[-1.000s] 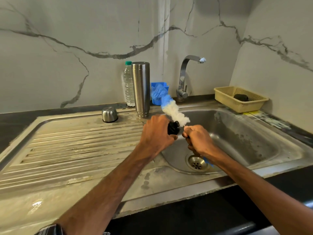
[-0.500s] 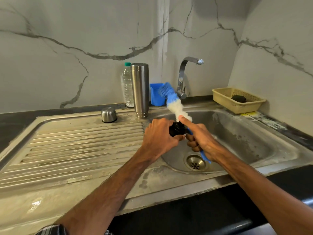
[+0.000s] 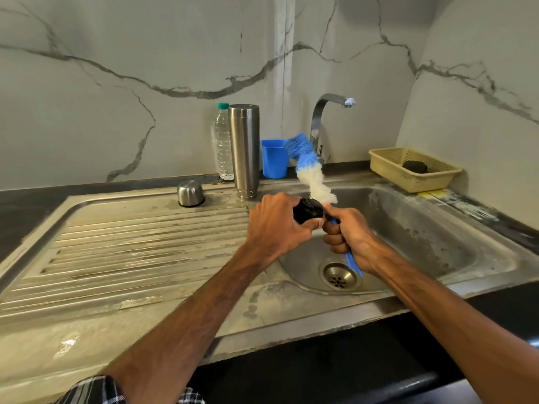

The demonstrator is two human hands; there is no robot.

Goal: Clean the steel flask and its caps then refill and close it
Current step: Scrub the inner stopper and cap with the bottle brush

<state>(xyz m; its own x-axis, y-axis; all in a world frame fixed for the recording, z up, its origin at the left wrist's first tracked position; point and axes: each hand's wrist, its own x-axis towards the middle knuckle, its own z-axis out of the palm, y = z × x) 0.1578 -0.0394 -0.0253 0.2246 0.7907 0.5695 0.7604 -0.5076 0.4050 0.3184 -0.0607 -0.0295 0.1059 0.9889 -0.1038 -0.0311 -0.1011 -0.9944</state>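
Over the sink basin, left hand grips black cap.

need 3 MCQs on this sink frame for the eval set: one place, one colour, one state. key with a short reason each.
1. Where does the tall steel flask stand?
A. lying in the basin
B. upright on the back ledge of the steel sink, between the clear plastic bottle and the blue plastic cup
C. inside a basket

2. What colours are the bristles of the long bottle brush?
A. blue at the tip, white below
B. all green
C. red and black

3. What is the left hand doing?
A. pressing flat on the wall
B. hanging loose, holding nothing
C. holding a small black cap in a closed grip

Key:
1 B, the flask stands on the ledge with the bottle on one side and the cup on the other.
2 A, the head is blue on top and white near the right hand, which holds the handle.
3 C, the fingers curl round the cap.
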